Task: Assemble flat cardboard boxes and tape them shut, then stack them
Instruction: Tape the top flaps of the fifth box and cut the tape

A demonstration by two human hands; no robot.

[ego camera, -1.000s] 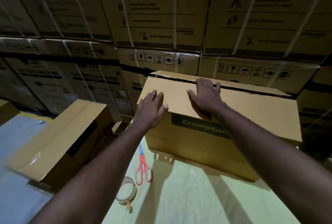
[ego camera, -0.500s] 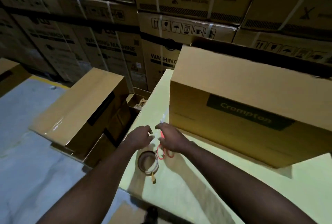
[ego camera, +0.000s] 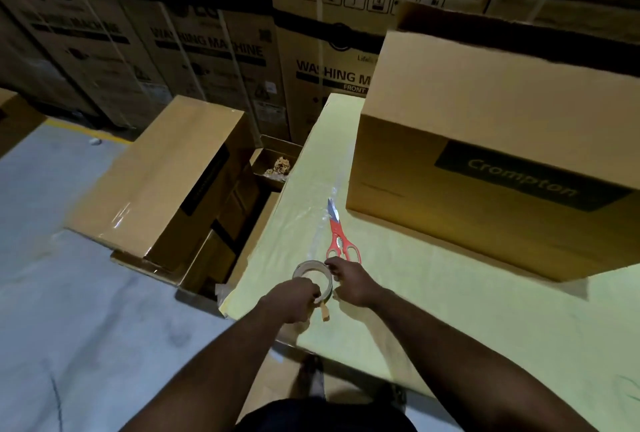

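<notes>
A brown cardboard box (ego camera: 485, 140) printed "Crompton" stands on the yellow-green table (ego camera: 450, 310), its top flaps folded flat. Near the table's front left corner lies a roll of brown tape (ego camera: 311, 269). My left hand (ego camera: 294, 300) grips the roll's near edge with curled fingers. My right hand (ego camera: 348, 281) pinches the roll's right side. A short loose tape end hangs below the roll. Red-handled scissors (ego camera: 337, 237) lie just behind the roll, blades pointing toward the box.
A taped cardboard box (ego camera: 156, 185) lies tilted on others on the grey floor left of the table. A small open carton (ego camera: 277, 163) with scraps sits beside the table's edge. Tall washing-machine cartons (ego camera: 311, 61) wall the back.
Both hands left the top of the Crompton box, came down to the table's front corner and took hold of the tape roll. The view tilted downward.
</notes>
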